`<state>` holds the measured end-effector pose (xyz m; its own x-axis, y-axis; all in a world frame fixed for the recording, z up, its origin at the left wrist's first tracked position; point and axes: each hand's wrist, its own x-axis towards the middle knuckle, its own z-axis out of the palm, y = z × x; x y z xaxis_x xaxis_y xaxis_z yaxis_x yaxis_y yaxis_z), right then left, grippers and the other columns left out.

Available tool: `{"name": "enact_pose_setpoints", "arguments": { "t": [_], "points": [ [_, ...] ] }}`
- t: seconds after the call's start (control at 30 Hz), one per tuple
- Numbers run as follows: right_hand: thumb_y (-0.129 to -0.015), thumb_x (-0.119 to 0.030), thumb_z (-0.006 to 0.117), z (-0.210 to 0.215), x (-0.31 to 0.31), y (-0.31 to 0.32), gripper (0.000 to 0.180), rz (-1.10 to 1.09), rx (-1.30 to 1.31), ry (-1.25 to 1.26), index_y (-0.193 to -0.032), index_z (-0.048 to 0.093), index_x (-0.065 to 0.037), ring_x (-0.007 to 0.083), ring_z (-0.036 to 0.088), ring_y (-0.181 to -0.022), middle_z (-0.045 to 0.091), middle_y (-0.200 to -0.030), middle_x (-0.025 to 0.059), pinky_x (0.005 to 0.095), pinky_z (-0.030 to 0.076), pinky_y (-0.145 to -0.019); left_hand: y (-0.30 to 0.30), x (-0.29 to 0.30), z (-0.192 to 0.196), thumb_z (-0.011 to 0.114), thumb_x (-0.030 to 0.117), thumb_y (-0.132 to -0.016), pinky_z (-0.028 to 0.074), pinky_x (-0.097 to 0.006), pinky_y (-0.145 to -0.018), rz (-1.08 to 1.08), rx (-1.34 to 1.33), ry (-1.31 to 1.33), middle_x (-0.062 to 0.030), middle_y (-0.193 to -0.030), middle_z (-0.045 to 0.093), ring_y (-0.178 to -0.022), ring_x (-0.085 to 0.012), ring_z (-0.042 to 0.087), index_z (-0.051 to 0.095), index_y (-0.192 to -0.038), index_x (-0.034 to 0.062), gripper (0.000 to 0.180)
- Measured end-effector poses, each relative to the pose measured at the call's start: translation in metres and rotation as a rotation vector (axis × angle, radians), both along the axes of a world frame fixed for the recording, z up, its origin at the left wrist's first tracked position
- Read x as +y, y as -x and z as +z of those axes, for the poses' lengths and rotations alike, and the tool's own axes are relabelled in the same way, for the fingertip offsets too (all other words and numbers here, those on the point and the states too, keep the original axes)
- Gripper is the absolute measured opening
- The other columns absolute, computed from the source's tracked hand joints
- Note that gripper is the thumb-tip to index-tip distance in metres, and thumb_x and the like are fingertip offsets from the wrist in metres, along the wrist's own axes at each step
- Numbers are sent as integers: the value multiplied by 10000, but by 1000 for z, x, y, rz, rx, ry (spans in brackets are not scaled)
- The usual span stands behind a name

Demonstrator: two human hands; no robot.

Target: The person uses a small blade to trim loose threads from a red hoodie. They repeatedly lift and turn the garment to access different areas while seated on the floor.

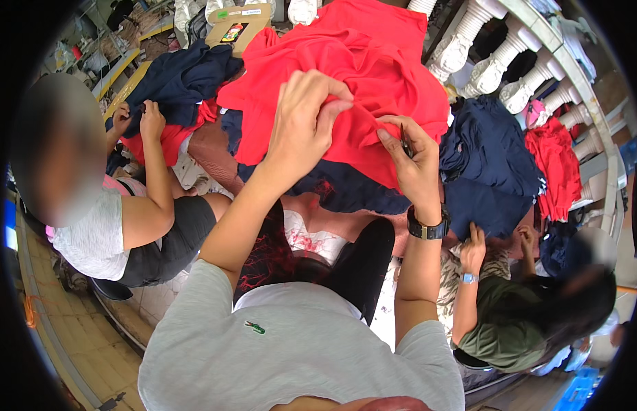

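Observation:
A large heap of red fabric is spread in front of me. My left hand is raised over it, thumb and forefinger pinched together; whatever is between them is too small to make out. To its right, my right hand pinches an edge of the red fabric between thumb and fingers. A small dark metal tool, resembling thread snips, is tucked in that same hand. Under the red fabric lies navy fabric. Loose red threads are scattered over my dark-trousered lap.
At the left a co-worker handles navy fabric. Another co-worker at the right touches a navy pile; a red garment bundle lies beyond it. White balusters line the back right. A cardboard box stands behind the heap.

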<state>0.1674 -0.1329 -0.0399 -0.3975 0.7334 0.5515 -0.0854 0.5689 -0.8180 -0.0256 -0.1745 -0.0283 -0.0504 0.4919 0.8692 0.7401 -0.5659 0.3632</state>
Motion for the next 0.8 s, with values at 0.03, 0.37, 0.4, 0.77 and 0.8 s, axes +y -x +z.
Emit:
{"name": "enact_pose_setpoints", "arguments": {
  "t": [0.03,0.37,0.4,0.77,0.8],
  "points": [
    [-921,38,612,3,1,2,158,29,19,102,-1070,658,12,48,550,-718,633,-884,-21,225,398,-565,0,3,6,673,20,-824,408,-402,-817,53,47,-39,-77,-919,599,-909,-305,540,631,-920,68,115],
    [-948,-48,620,-3,4,6,108,127,210,368,-1053,637,-29,-16,362,-567,572,-801,-65,183,254,-489,-44,-10,-15,701,3,-889,563,-312,-788,-237,-359,43,-118,-985,617,-893,-203,655,607,-1026,-36,171],
    [-948,-45,619,-3,2,5,114,106,173,360,-1059,636,-26,-13,377,-583,575,-804,-64,183,270,-503,-42,-5,-18,695,6,-899,567,-311,-797,-263,-390,63,-112,-988,618,-899,-192,655,603,-1031,-40,167],
    [-993,-95,599,-3,-7,1,121,-26,-13,214,-1074,629,-11,32,442,-742,545,-835,-56,212,367,-646,-27,16,-27,633,-15,-942,544,-285,-804,-649,-734,397,-96,-998,655,-937,-141,663,586,-1053,-16,120],
    [-999,-106,597,-4,-7,1,123,-25,-7,207,-1071,629,-11,32,435,-739,538,-830,-59,214,365,-644,-30,13,-27,628,-19,-944,541,-278,-801,-673,-818,387,-94,-989,656,-931,-137,663,584,-1064,-19,127]
  ]
}}
